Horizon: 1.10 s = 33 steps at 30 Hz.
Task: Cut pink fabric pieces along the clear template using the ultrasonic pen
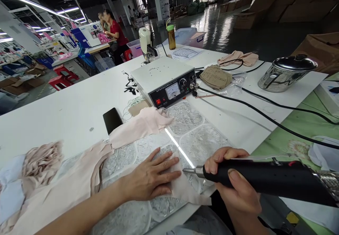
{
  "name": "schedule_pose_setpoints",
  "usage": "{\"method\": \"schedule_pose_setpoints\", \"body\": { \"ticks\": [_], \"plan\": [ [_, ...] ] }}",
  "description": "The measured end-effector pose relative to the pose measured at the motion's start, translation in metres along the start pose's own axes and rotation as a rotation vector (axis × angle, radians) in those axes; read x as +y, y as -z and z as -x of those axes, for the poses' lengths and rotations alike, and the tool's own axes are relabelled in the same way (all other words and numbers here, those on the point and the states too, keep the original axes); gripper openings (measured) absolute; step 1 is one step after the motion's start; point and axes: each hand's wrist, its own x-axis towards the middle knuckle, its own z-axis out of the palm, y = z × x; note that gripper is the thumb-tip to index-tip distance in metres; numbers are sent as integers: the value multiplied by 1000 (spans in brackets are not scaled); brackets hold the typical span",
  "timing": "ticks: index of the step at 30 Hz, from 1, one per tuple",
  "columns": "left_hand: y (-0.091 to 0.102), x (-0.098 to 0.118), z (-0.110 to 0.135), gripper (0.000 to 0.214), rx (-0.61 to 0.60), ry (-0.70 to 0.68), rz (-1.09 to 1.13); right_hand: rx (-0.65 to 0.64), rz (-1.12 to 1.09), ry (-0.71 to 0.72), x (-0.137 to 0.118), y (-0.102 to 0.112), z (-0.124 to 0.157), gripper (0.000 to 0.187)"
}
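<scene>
My left hand (155, 175) lies flat with its fingers spread, pressing a small pale pink fabric piece (186, 189) onto a clear, patterned plastic sheet (194, 143). In my right hand (235, 182) is a black handheld ultrasonic cutter (267, 178), its metal tip pointing left. That tip sits at the fabric's right edge, close to my left fingertips; whether it touches the cloth I cannot tell. More pale pink fabric pieces (140, 127) lie beyond my left hand, and a larger pink stack (69, 182) spreads to the left, partly behind my forearm.
A control box (171, 90) with a dial stands behind the sheet, its black cable (238, 102) running right. Around it are a phone (112, 119), brown fabric pieces (215, 76), a steel pot (286, 74) and a bottle (171, 39). Crumpled fabric (41, 160) lies far left.
</scene>
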Motion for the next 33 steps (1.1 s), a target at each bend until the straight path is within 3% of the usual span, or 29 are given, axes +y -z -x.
{"method": "schedule_pose_setpoints", "body": {
  "ticks": [13, 20, 33],
  "plan": [
    [-1, -2, 1, 51, 26, -2, 43, -69, 50, 69, 3, -8, -6, 9],
    [2, -6, 2, 54, 11, -20, 49, 33, -29, -36, -2, 7, 1, 11],
    [0, 28, 6, 56, 88, -23, 74, 4, -95, -69, -7, 6, 5, 10]
  ]
}}
